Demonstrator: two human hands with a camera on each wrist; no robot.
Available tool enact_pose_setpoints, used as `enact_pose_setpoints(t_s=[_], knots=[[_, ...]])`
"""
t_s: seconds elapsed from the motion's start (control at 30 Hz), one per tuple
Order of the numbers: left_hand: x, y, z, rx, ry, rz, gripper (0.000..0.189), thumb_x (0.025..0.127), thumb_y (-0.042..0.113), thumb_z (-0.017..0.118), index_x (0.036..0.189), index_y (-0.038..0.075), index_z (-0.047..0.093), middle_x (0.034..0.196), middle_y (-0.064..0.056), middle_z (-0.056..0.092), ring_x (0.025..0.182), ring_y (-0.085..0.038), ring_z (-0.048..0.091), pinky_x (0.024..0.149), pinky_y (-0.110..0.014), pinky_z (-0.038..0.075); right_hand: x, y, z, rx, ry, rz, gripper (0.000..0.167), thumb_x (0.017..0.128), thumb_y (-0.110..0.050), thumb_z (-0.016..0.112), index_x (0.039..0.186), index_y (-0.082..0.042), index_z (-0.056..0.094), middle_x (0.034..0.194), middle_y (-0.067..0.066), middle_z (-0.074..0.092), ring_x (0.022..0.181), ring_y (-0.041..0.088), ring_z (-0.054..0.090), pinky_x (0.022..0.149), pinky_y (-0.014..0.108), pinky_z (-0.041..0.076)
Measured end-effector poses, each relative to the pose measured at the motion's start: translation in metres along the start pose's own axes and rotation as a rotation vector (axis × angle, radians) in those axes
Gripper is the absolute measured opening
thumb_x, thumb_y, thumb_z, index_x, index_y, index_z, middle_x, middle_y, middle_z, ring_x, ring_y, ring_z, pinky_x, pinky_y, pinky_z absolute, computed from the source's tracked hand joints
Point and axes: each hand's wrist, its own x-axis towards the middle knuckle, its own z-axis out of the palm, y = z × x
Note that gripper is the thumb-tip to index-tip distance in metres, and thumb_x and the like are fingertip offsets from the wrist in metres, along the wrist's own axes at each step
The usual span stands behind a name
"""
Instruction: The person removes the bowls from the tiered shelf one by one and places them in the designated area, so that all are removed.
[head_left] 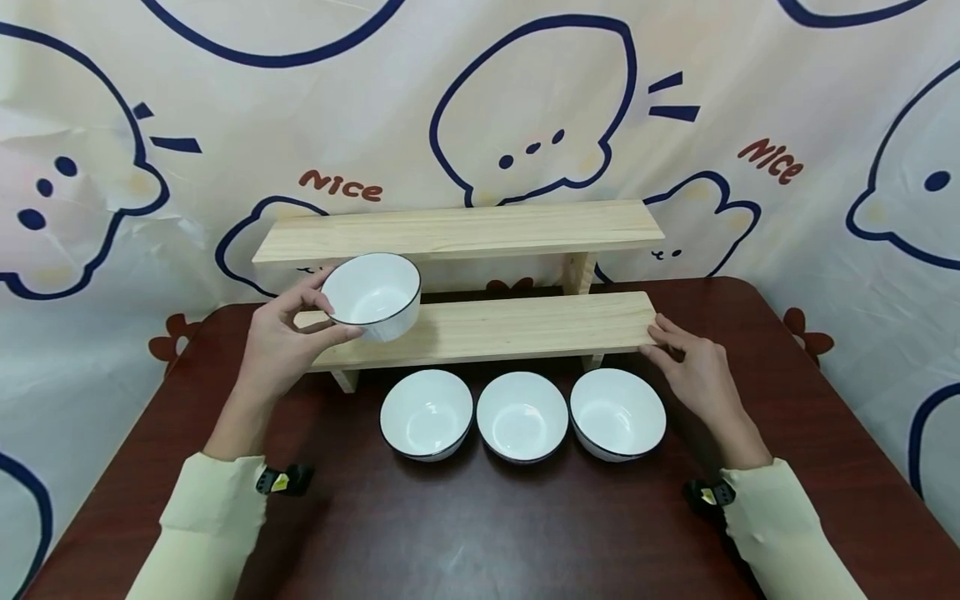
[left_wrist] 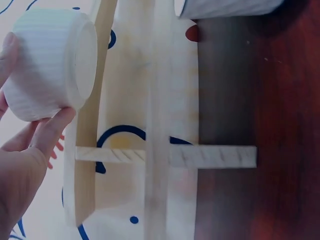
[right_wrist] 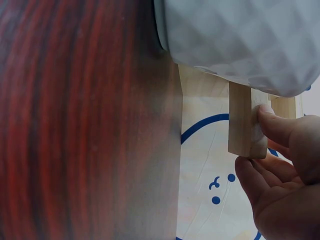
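Note:
My left hand (head_left: 288, 329) grips a white bowl (head_left: 375, 292) with a thin dark rim, thumb at the front and fingers at its left side. The bowl is over the left part of the lower board of a two-tier wooden shelf (head_left: 517, 325). Fine vertical ribs show on the bowl (left_wrist: 42, 65) in the left wrist view. At the board's right end, my right hand (head_left: 693, 371) holds the corner between thumb and fingers. In the right wrist view that hand (right_wrist: 285, 170) pinches the board's end (right_wrist: 250, 122).
A left bowl (head_left: 427, 414), a middle bowl (head_left: 522, 417) and a right bowl (head_left: 618, 414) stand upright in a row before the shelf on the dark table (head_left: 465, 533). The shelf's upper board (head_left: 465, 231) is behind and above. A patterned cloth (head_left: 375, 125) hangs at the back.

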Motion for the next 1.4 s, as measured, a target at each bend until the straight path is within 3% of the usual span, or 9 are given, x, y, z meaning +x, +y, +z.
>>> enact_pose_setpoints(t_s=[0.1,0.47,0.67,0.97,1.2,1.4], knots=[[-0.005,-0.003,-0.006,0.000,-0.003,-0.002,0.034,0.073,-0.007,0.088,0.089,-0.008,0.058,0.149,-0.012,0.052,0.141,-0.034,0.042,0.080,-0.018,0.054,0.000,0.000,0.000,0.001,-0.002,0.003,0.040,0.092,-0.005,0.074,0.128,0.010,0.062,0.140,0.026,0.054,0.127,0.048,0.051,0.096,0.064,0.045],[-0.024,-0.011,-0.026,0.058,-0.009,-0.026,0.034,0.073,-0.010,0.087,0.092,-0.009,0.059,0.148,-0.017,0.053,0.139,-0.031,0.046,0.086,-0.015,0.051,0.000,0.000,0.001,0.000,0.006,-0.003,0.040,0.093,-0.007,0.075,0.127,0.010,0.063,0.139,0.026,0.055,0.127,0.048,0.052,0.096,0.064,0.045],[-0.033,-0.015,-0.033,0.032,-0.015,-0.008,0.034,0.072,-0.017,0.084,0.092,-0.010,0.057,0.147,-0.021,0.052,0.138,-0.027,0.047,0.088,-0.017,0.051,0.000,-0.001,0.000,0.001,0.007,-0.009,0.040,0.092,-0.006,0.075,0.127,0.010,0.063,0.139,0.027,0.055,0.126,0.048,0.052,0.095,0.064,0.045],[-0.048,-0.022,-0.043,-0.039,-0.072,-0.001,0.033,0.072,-0.019,0.082,0.092,-0.008,0.059,0.145,-0.014,0.056,0.136,-0.019,0.048,0.089,-0.017,0.051,0.000,-0.001,0.000,-0.001,0.003,-0.010,0.039,0.092,-0.006,0.074,0.126,0.010,0.063,0.138,0.027,0.055,0.125,0.048,0.053,0.094,0.064,0.046],[-0.062,-0.028,-0.050,0.007,-0.106,0.011,0.035,0.069,-0.021,0.083,0.090,-0.004,0.060,0.143,-0.005,0.058,0.119,-0.014,0.057,0.083,-0.016,0.053,0.000,-0.001,0.001,-0.004,-0.001,-0.008,0.040,0.092,-0.005,0.075,0.126,0.011,0.063,0.139,0.027,0.054,0.126,0.048,0.052,0.095,0.064,0.045],[-0.070,-0.032,-0.055,0.029,-0.132,-0.004,0.036,0.068,-0.020,0.084,0.089,-0.002,0.061,0.141,-0.003,0.058,0.120,-0.017,0.054,0.082,-0.018,0.053,0.000,0.000,0.001,0.000,0.006,-0.014,0.039,0.092,-0.005,0.075,0.126,0.011,0.063,0.138,0.027,0.055,0.125,0.048,0.053,0.095,0.064,0.045]])
